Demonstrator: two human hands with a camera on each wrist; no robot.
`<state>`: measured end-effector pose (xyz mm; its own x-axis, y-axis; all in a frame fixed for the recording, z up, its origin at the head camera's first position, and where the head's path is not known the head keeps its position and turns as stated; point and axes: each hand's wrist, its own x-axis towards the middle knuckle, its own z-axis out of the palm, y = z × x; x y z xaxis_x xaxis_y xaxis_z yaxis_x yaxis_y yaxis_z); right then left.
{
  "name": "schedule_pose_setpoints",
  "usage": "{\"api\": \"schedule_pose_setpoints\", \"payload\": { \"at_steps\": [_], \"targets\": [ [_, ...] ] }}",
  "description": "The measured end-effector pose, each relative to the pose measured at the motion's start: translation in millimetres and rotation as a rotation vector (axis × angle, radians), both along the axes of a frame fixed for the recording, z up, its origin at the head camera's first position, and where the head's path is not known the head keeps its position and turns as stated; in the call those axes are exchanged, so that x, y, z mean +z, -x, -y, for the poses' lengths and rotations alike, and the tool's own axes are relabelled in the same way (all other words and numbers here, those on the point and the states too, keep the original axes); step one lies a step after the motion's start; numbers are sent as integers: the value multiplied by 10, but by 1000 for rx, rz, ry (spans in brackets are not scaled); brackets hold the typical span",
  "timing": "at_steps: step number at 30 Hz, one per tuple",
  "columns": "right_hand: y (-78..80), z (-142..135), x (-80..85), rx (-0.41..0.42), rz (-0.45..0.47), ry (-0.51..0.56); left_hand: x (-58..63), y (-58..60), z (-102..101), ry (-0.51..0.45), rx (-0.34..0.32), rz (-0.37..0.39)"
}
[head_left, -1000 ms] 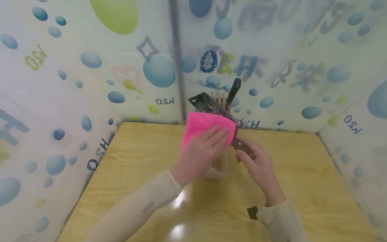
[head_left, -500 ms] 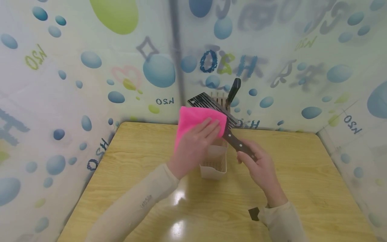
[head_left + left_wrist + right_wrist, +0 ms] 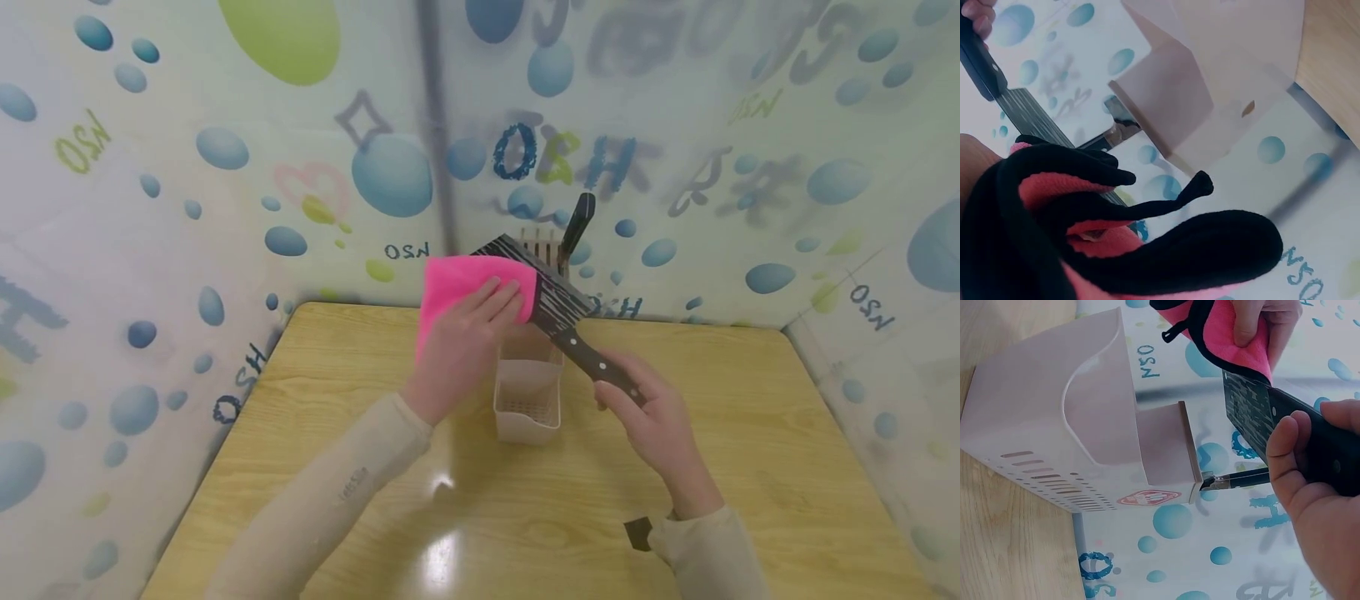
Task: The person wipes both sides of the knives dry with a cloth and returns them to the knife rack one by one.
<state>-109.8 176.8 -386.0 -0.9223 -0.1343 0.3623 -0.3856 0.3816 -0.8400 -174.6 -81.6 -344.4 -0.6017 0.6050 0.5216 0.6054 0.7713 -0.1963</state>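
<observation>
A kitchen cleaver (image 3: 558, 307) with a dark, streaked blade is held up over the table, its blade pointing to the upper left. My right hand (image 3: 660, 421) grips its black riveted handle. A pink cloth (image 3: 444, 283) with black edging lies folded over the far part of the blade. My left hand (image 3: 461, 342) pinches this cloth on the blade; in the right wrist view its thumb (image 3: 1247, 325) presses on the pink side. The blade part under the cloth is hidden.
Below and behind the cleaver stands a pale plastic knife holder (image 3: 528, 427) with slots and an open front bin. Another black-handled knife (image 3: 579, 223) sticks up from its back. The wooden table (image 3: 337, 358) meets patterned walls behind and at both sides.
My left hand and the cloth have slid along the blade to the left, away from the handle, baring more of the blade near the handle. The right hand has shifted slightly right and down.
</observation>
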Motion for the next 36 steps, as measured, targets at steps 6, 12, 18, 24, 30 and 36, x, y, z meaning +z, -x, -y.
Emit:
{"api": "schedule_pose_setpoints", "payload": {
  "at_steps": [6, 12, 18, 24, 30, 36],
  "targets": [
    [-19, -32, -5, 16, -18, 9, -14, 76, 71, -69, 6, 19],
    [-32, -63, 0, 17, -11, 1, -12, 101, 134, -127, 22, 38],
    [-37, -96, -12, 26, -19, 17, -7, 119, 181, -174, 37, 48],
    [-47, -117, -5, 48, -10, 61, -15, 144, 221, -214, 24, 3],
    [-48, -129, 5, 96, 7, 151, -16, 137, 253, -244, 11, -16],
    [-43, -156, 7, 102, 4, 171, -2, 124, 279, -279, -2, -25]
  ]
}}
